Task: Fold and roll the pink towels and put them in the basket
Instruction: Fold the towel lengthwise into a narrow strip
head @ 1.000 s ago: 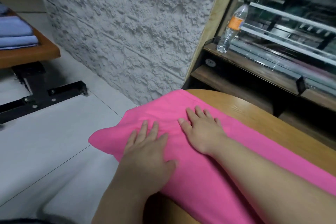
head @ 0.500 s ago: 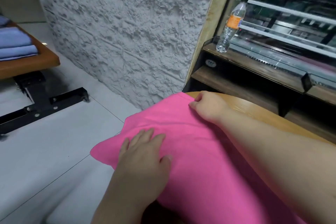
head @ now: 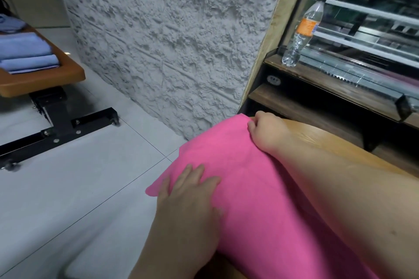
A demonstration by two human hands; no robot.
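Pinching pink towel (head: pixel 246 190) corner, right hand (head: pixel 266 131) fingertips hidden, left hand (head: pixel 188 201) flat

Only one view, worn on the head, wide-angle. Looks forward and steeply down, close above the left hand (head: pixel 188 197), the right hand (head: pixel 265 130) and the pink towel (head: pixel 260 199). Reaches also the tiled floor (head: pixel 79 176) at left, the rough grey wall (head: pixel 170 41) ahead, the plastic bottle (head: pixel 301 34) at upper right.
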